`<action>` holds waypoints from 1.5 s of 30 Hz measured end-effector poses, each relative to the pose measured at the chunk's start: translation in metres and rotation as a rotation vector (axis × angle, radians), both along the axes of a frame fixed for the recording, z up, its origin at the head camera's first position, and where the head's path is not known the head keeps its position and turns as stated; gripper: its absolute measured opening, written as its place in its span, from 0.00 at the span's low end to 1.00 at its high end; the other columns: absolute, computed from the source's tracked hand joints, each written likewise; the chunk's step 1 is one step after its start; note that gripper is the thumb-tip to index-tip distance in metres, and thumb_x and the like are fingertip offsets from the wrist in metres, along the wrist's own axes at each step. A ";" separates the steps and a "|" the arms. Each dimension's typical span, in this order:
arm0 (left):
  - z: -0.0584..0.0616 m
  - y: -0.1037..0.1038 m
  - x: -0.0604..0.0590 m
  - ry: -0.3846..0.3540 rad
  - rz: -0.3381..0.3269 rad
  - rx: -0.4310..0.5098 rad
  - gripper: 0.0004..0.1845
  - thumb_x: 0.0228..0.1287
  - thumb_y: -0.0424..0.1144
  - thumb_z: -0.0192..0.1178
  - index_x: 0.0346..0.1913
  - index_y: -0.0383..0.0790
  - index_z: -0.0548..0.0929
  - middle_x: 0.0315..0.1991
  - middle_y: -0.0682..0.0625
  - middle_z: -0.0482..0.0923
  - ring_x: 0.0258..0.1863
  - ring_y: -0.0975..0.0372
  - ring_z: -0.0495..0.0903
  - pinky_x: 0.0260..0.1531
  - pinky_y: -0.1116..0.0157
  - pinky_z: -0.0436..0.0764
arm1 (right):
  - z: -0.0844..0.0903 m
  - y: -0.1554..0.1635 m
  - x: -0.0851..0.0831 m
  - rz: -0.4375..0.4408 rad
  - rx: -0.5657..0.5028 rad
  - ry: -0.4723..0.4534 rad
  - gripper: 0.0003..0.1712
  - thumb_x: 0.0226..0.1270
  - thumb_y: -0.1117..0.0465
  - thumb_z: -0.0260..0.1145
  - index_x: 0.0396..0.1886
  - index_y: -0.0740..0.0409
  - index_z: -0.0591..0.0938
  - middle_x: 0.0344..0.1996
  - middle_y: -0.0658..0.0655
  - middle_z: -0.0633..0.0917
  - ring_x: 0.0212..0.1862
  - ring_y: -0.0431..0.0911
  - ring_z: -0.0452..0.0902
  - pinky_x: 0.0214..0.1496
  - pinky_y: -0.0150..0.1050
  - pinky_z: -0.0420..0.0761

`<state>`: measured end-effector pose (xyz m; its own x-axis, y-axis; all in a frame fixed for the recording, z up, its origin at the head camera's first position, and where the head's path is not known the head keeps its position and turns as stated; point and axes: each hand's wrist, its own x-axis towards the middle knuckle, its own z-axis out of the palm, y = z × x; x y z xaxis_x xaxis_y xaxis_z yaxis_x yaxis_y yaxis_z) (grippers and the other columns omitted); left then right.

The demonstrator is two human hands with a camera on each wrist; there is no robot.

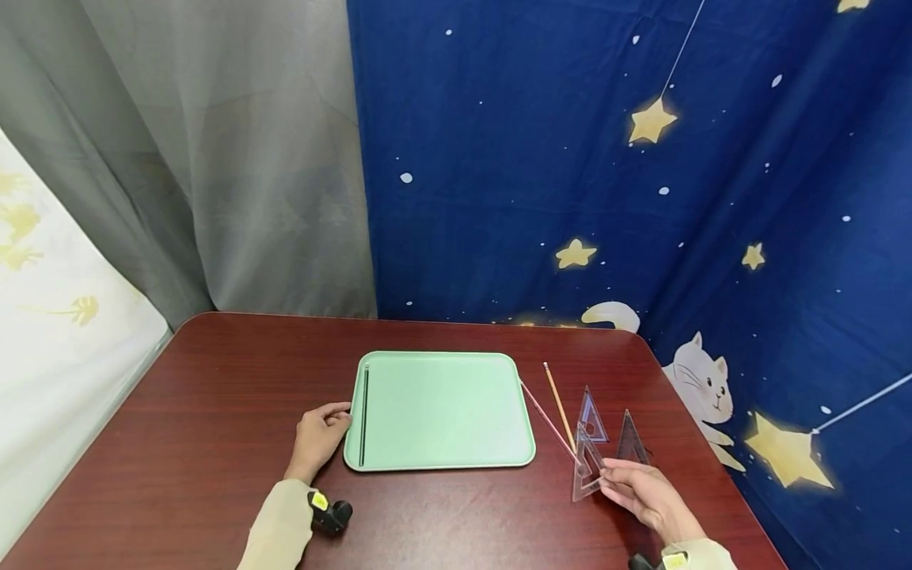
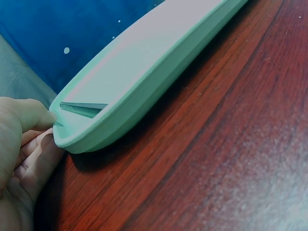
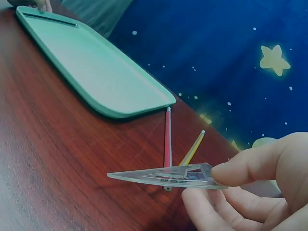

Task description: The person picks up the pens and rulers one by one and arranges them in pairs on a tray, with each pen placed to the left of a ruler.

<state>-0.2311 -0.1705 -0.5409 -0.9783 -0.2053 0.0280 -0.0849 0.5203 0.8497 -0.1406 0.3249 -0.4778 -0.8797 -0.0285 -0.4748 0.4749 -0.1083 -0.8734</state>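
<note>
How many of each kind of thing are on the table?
Green tray: 1
Dark ruler lying in the tray: 1
Pencils: 2, one pink and one yellow
Clear set squares: 3, two flat on the table and one pinched in the right hand
Total: 7

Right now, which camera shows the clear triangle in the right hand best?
The right wrist view: the clear triangle fills the foreground, pinched by the right hand above the table. The head view shows it small, near two other triangles. The left wrist view shows only the tray, not the triangle.
</note>
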 end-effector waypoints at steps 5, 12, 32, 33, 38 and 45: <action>-0.001 -0.001 0.000 -0.004 -0.006 -0.002 0.15 0.60 0.36 0.58 0.48 0.36 0.85 0.28 0.52 0.83 0.26 0.71 0.76 0.35 0.71 0.72 | 0.002 -0.001 0.000 0.054 -0.056 0.026 0.30 0.65 0.71 0.58 0.65 0.75 0.64 0.40 0.49 0.82 0.44 0.36 0.79 0.50 0.33 0.79; -0.002 -0.001 -0.001 -0.009 -0.006 0.004 0.15 0.61 0.36 0.58 0.49 0.37 0.85 0.28 0.52 0.82 0.26 0.69 0.75 0.35 0.71 0.72 | 0.004 -0.005 -0.001 0.145 -0.117 0.097 0.20 0.66 0.72 0.54 0.58 0.65 0.75 0.46 0.47 0.81 0.48 0.35 0.78 0.54 0.33 0.78; 0.000 0.000 0.003 -0.016 -0.007 -0.003 0.14 0.62 0.37 0.57 0.49 0.36 0.84 0.25 0.52 0.81 0.25 0.68 0.74 0.33 0.71 0.71 | -0.003 -0.045 -0.021 0.055 -0.209 0.126 0.14 0.66 0.71 0.56 0.43 0.53 0.84 0.41 0.48 0.82 0.46 0.37 0.80 0.51 0.31 0.78; -0.001 -0.001 0.003 -0.011 -0.006 -0.003 0.14 0.62 0.37 0.57 0.49 0.36 0.85 0.25 0.52 0.81 0.25 0.68 0.74 0.33 0.71 0.71 | -0.004 -0.047 -0.022 0.049 -0.197 0.130 0.14 0.67 0.70 0.56 0.47 0.55 0.83 0.42 0.48 0.82 0.46 0.37 0.79 0.51 0.32 0.78; -0.001 -0.001 0.001 -0.011 -0.013 0.009 0.15 0.62 0.37 0.58 0.49 0.37 0.84 0.28 0.51 0.82 0.26 0.69 0.75 0.34 0.71 0.72 | -0.002 -0.055 -0.027 0.046 -0.185 0.127 0.17 0.67 0.69 0.56 0.54 0.61 0.79 0.43 0.49 0.80 0.47 0.38 0.79 0.51 0.31 0.78; -0.003 0.000 -0.001 -0.005 -0.016 0.017 0.14 0.62 0.36 0.58 0.49 0.37 0.84 0.28 0.51 0.83 0.25 0.69 0.76 0.34 0.70 0.72 | 0.000 -0.065 -0.031 0.038 -0.227 0.115 0.17 0.68 0.70 0.55 0.55 0.62 0.79 0.42 0.50 0.81 0.47 0.38 0.79 0.52 0.32 0.77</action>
<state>-0.2324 -0.1705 -0.5437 -0.9815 -0.1902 0.0195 -0.0813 0.5074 0.8579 -0.1713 0.2596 -0.4776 -0.9236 -0.1574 -0.3495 0.3816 -0.2918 -0.8771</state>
